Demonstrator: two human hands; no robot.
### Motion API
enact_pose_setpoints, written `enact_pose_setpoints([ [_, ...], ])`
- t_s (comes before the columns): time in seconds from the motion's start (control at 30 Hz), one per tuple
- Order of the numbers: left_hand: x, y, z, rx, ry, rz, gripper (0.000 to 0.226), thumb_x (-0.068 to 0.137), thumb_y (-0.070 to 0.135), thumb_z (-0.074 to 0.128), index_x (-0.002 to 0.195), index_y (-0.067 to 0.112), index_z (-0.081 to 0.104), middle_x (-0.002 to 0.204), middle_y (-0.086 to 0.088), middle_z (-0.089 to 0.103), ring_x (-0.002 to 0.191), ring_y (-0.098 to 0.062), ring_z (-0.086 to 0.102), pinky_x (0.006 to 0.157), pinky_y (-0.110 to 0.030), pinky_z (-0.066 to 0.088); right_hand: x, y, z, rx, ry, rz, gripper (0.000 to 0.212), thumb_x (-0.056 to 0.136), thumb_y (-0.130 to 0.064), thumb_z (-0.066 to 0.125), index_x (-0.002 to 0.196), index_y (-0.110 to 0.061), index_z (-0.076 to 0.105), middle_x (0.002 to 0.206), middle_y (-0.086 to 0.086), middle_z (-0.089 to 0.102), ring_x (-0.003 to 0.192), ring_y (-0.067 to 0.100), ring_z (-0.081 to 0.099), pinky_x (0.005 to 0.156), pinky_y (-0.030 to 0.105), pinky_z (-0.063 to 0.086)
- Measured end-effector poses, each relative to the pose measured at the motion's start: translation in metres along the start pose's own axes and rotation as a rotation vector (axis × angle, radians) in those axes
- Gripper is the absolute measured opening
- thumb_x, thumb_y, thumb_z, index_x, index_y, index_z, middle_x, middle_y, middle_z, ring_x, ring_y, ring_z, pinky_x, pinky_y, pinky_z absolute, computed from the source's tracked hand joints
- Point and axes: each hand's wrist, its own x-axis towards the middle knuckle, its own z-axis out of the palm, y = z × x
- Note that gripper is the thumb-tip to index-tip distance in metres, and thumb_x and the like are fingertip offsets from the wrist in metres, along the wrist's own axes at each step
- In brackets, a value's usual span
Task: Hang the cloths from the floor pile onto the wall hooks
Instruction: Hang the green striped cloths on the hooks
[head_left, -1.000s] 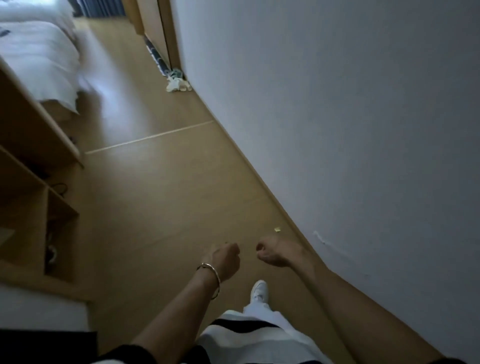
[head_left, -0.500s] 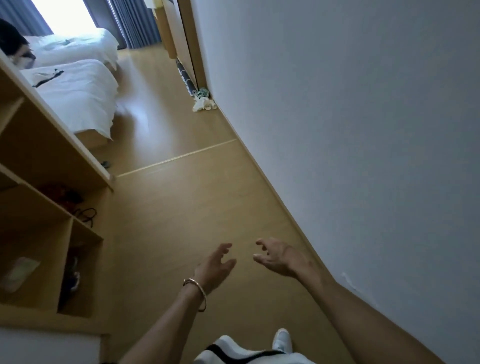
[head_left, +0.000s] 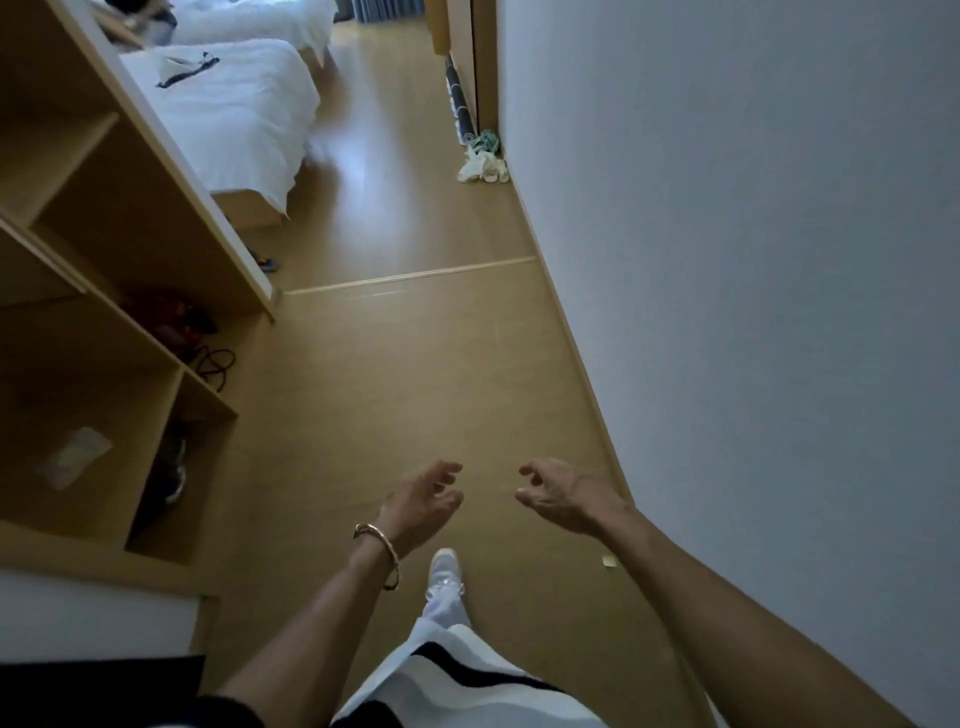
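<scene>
A small pile of cloths (head_left: 482, 165), white with a green one on top, lies on the wooden floor against the wall, far ahead by a door frame. My left hand (head_left: 418, 506), with a bangle on the wrist, and my right hand (head_left: 560, 492) are held out in front of me, low over the floor. Both have relaxed, loosely spread fingers and hold nothing. They are far short of the pile. No wall hooks are in view.
A plain wall (head_left: 753, 260) runs along my right. Wooden shelving (head_left: 130, 291) with shoes and cables lines the left. Two white beds (head_left: 234, 114) stand beyond it. A rolled mat (head_left: 460, 104) leans by the door frame. My white shoe (head_left: 442, 569) steps on the floor.
My fists have opened into relaxed hands. I have walked forward down the corridor, so the cloth pile and beds are nearer and larger in view.
</scene>
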Motion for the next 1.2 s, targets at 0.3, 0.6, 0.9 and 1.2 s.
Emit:
enact_pose_setpoints([
  [0.3,0.11,-0.005,-0.036,-0.087,-0.007,-0.035,0.035,0.087,0.017,0.06,0.122,0.019,0.059,0.112,-0.003,0.064,0.1,-0.015,0.06,0.087,-0.025,0.047,0.1,-0.026,-0.046,-0.058,-0.046,0.035,0.048,0.096,-0.037,0.047,0.141,-0.019,0.043,0.143,0.007,0.045,0.124,0.022,0.05,0.104,0.041,0.043],
  [0.6,0.273,0.004,-0.127,-0.06,-0.057,0.058,0.035,0.089,0.02,0.059,0.123,0.021,0.058,0.113,-0.002,0.064,0.104,-0.017,0.06,0.087,-0.025,0.046,0.22,-0.079,-0.142,-0.091,0.045,0.143,0.047,0.097,-0.033,0.045,0.14,-0.015,0.044,0.142,0.01,0.046,0.126,0.026,0.048,0.106,0.038,0.04],
  [0.9,0.325,-0.031,-0.191,-0.091,-0.004,0.005,0.033,0.089,0.018,0.058,0.121,0.018,0.06,0.112,-0.004,0.065,0.103,-0.016,0.061,0.085,-0.023,0.044,0.317,-0.145,-0.161,-0.277,-0.062,0.049,0.044,0.096,-0.032,0.045,0.139,-0.019,0.044,0.139,0.008,0.046,0.124,0.025,0.049,0.103,0.034,0.04],
  [1.2,0.371,-0.053,-0.221,-0.103,0.029,-0.134,0.032,0.088,0.02,0.059,0.119,0.02,0.061,0.111,-0.001,0.065,0.1,-0.013,0.061,0.085,-0.024,0.046,0.399,-0.172,-0.176,-0.348,-0.166,-0.066,0.045,0.096,-0.032,0.045,0.139,-0.02,0.044,0.139,0.007,0.047,0.119,0.027,0.053,0.099,0.037,0.045],
])
